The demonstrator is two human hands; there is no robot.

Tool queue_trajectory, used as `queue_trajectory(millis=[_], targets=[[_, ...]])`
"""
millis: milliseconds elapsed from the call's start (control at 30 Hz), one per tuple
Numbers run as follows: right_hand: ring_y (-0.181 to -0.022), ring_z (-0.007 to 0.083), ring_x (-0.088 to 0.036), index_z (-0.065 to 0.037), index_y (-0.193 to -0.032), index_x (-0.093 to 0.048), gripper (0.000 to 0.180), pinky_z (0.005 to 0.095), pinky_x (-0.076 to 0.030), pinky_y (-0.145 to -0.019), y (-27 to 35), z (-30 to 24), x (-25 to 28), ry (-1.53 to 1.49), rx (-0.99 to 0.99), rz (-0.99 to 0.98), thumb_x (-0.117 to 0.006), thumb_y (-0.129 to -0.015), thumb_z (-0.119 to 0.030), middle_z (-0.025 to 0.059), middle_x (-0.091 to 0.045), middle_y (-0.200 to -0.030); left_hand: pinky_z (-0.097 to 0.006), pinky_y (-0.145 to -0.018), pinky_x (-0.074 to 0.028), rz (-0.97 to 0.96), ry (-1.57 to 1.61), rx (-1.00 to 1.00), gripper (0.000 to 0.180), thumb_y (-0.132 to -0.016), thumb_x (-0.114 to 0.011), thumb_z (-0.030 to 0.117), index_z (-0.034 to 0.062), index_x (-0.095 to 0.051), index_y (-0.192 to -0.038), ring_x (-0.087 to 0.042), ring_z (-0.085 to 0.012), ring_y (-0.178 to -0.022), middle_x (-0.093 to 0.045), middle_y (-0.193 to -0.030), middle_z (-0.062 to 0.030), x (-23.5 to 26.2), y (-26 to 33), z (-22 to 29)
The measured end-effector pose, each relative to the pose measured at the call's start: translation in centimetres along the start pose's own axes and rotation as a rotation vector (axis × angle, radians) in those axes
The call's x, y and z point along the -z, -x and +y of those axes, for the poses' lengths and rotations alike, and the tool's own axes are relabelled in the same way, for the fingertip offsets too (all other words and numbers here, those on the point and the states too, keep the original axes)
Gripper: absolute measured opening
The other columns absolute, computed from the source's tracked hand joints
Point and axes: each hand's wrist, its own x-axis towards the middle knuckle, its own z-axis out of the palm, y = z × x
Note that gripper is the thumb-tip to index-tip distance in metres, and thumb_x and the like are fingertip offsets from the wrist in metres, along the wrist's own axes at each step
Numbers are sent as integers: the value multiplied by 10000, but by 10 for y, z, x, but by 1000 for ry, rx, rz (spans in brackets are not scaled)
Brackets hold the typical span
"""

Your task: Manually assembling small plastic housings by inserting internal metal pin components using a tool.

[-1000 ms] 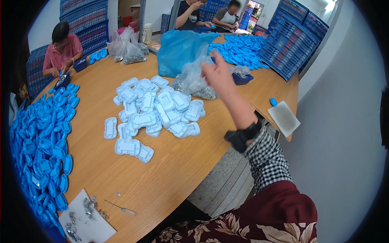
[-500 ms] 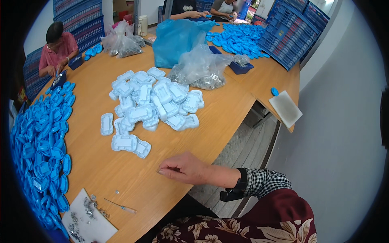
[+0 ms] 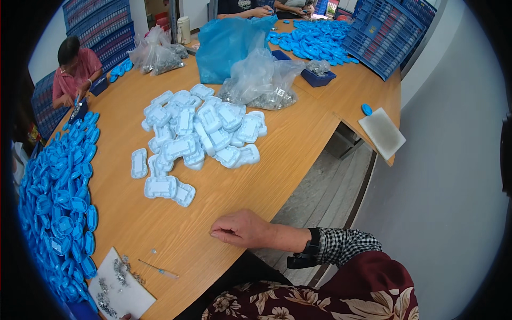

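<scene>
Left hand (image 3: 126, 317) mostly off-frame.

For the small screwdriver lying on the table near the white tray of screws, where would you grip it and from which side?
The screwdriver lies flat and alone on the wooden table, right of the white tray. I would probably pinch its thicker pale handle end from above, fingers across the shaft; the thin tip gives little to hold. The right hand rests closest.

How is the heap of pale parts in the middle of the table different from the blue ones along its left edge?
The pale blue-white parts are roughly rectangular with notched ends and heaped in a loose mound; the bright blue parts are oval, much deeper in colour and spread in a long band along the table edge. The pale heap lies nearer the right hand. Both look like moulded plastic shells.
</scene>
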Motion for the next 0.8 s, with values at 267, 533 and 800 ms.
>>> queue_trajectory(millis=[267, 533, 800], targets=[[-642, 251, -647, -40, -929, -668, 132, 354, -478, -560, 4, 3, 1, -52, 41, 65, -677, -937, -172, 101, -655, -751, -384, -708, -508, 14, -35, -1, 472, -1071, -470, 331, -93, -670, -1022, -619, -254, -779, -700, -886, -173, -2, -3, -6], [-639, 255, -631, -20, -933, -662, 171, 360, -469, -573, 5, 2, 6, -79, 32, 88, -667, -950, -190, 110, -649, -757, -382, -700, -507, 26, -50, 19, 471, -1070, -472, 332, -92, -672, -1020, -618, -250, -775, -700, -882, -168, -3, 0, -14], [-694, 308, -644, -23, -888, -644, 201, 405, -489, -619, 7, 1, 5, -113, 9, 103, -646, -955, -212, 135, -652, -755, -379, -693, -505, 46, -52, 42, 470, -1069, -474, 334, -90, -673, -1018, -616, -247, -772, -699, -877, -163, 2, 5, -12]])
